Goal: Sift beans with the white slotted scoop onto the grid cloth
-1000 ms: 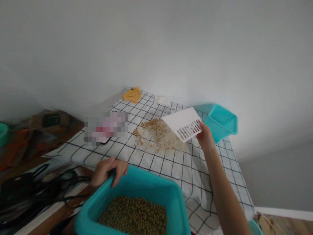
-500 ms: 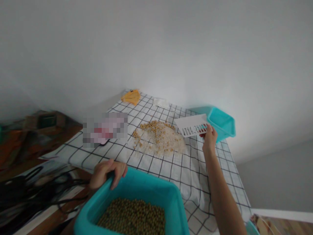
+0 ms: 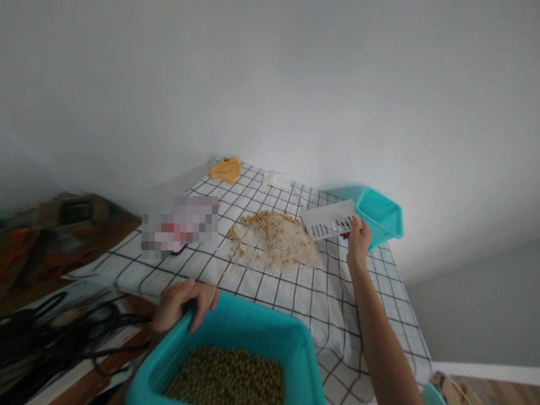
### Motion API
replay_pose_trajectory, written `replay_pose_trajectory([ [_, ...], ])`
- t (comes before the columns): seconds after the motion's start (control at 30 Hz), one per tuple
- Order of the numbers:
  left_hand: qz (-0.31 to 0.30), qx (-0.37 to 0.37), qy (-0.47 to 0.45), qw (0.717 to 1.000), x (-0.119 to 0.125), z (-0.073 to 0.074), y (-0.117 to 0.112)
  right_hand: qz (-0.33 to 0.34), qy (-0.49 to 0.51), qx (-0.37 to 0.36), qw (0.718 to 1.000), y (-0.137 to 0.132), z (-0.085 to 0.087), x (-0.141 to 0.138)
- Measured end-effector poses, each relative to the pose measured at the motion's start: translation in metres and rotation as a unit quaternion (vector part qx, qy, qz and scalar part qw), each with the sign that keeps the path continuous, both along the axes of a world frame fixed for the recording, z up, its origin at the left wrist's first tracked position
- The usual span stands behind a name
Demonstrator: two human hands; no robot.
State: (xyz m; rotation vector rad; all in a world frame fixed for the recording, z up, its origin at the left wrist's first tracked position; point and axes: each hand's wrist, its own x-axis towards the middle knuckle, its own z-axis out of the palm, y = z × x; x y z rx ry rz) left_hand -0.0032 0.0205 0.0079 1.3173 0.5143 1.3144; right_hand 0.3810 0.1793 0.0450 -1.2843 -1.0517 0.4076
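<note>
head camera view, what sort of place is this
Probably a room in a home, though little of it shows: a black-and-white checked tablecloth lies beside a plain grey-white wall, and wood-look flooring meets a white skirting board at lower right.

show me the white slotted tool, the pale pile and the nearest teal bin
White slotted tool [image 3: 328, 215]: head view, solid flat part.
Pale pile [image 3: 277, 242]: head view, middle of the heap.
Nearest teal bin [image 3: 258, 329]: head view, inside of far wall.

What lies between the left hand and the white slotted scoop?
In the head view, pale grains and tan beans, heaped together on the checked tablecloth.
</note>
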Motion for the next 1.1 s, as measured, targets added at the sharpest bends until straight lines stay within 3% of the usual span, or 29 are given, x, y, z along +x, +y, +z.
replay_pose_trajectory([
  [0.13, 0.007, 0.0, -0.001, 1.0, 0.002, 0.001, -0.001, 0.041, 0.084, -0.029, 0.995, -0.001, 0.005, -0.007],
  [0.37, 0.034, -0.001, -0.012, 0.999, 0.006, 0.001, -0.002, 0.136, 0.236, -0.075, 0.959, -0.002, 0.003, -0.009],
  [0.73, 0.038, -0.001, -0.003, 0.999, 0.007, 0.002, -0.002, 0.155, 0.285, -0.067, 0.943, 0.009, -0.012, -0.001],
  [1.1, 0.035, -0.002, 0.003, 0.999, 0.005, 0.0, -0.003, 0.207, 0.261, -0.06, 0.941, -0.004, 0.005, -0.017],
])
